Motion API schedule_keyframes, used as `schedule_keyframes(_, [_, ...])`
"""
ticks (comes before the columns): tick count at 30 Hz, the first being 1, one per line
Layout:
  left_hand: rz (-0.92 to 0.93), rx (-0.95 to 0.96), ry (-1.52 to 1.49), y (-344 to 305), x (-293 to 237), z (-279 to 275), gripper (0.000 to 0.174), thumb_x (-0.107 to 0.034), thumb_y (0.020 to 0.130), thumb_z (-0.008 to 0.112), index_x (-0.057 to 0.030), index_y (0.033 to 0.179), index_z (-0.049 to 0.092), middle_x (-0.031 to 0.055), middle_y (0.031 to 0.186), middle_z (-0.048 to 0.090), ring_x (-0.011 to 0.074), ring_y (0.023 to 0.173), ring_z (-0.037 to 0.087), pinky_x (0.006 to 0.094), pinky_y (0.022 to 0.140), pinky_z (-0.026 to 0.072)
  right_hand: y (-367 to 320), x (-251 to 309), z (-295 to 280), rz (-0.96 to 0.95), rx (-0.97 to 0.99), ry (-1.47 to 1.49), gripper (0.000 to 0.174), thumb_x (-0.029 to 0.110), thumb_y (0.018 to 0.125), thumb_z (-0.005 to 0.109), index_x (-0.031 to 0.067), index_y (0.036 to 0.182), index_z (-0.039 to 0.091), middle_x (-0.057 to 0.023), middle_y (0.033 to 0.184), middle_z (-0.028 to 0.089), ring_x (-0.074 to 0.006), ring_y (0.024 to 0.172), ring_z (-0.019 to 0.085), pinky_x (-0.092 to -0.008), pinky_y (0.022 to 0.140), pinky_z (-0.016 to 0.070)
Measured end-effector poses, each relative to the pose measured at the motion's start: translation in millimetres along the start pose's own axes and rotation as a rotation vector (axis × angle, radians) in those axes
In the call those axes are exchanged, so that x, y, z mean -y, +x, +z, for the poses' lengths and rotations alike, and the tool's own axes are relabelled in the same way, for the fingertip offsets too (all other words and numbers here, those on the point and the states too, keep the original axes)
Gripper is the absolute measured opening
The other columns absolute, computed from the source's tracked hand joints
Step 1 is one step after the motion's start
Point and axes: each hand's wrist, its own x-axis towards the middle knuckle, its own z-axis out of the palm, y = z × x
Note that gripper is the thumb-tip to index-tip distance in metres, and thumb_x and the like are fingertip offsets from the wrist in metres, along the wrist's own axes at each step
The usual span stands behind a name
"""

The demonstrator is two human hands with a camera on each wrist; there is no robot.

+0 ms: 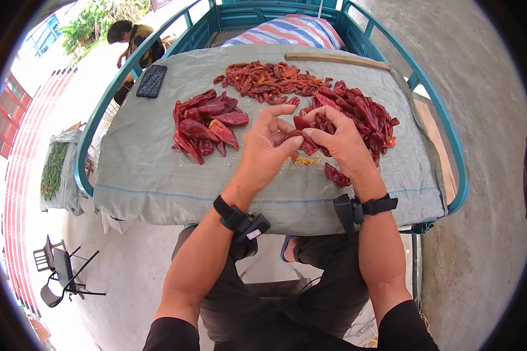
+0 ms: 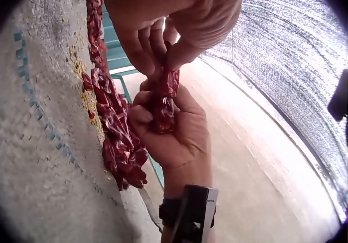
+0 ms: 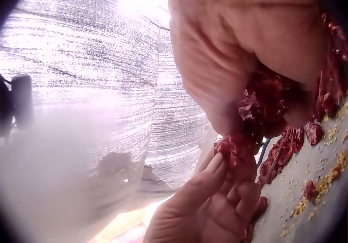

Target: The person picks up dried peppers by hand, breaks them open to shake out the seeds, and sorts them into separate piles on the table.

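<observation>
Both hands meet over the cloth, around a dark red dried pepper [image 1: 308, 146]. The left hand [image 1: 262, 146] pinches one end of it between thumb and fingers. Curled round the other part is the right hand [image 1: 344, 143], with red pepper showing in its palm. In the left wrist view the pepper [image 2: 165, 112] spans from the left hand [image 2: 176, 15] down to the right hand [image 2: 182, 140]. The right wrist view shows the right hand [image 3: 244, 42] over dark red pepper [image 3: 263, 102], with the left hand [image 3: 204, 205] below, fingertips on a torn-looking end.
Whole peppers [image 1: 205, 126] lie left, smaller red pieces [image 1: 269, 81] at the back, and a larger pile [image 1: 366, 114] right. Yellow seeds [image 1: 303, 161] and a loose pepper [image 1: 337, 175] are near the hands. A phone [image 1: 151, 81] and wooden strip [image 1: 336, 59] rest on the cloth [image 1: 216, 193]. A person sits back left.
</observation>
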Motion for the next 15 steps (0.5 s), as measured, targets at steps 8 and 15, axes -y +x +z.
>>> schedule_keyframes(8, [-0.061, 0.037, 0.051, 2, 3, -6, 0.036, -0.002, 0.106, 0.073, -0.0029, 0.14, 0.062, 0.0074, 0.12, 0.073, 0.0115, 0.102, 0.073, 0.0275, 0.083, 0.0596, 2, -7, -4, -0.007, 0.096, 0.076, 0.017, 0.016, 0.106, 0.073, 0.0043, 0.118, 0.076, 0.005, 0.102, 0.068, -0.0026, 0.086, 0.058, -0.0206, 0.072, 0.046])
schedule_keyframes(15, [-0.072, -0.017, 0.145, 1, 2, -5, 0.026, -0.005, 0.106, 0.074, -0.0016, 0.129, 0.063, 0.0046, 0.11, 0.075, 0.0092, 0.087, 0.073, 0.0265, 0.074, 0.0579, 6, -14, -3, -0.024, 0.027, 0.061, 0.019, 0.017, 0.107, 0.072, 0.0021, 0.119, 0.076, 0.004, 0.102, 0.069, -0.0036, 0.083, 0.057, -0.0219, 0.072, 0.0452])
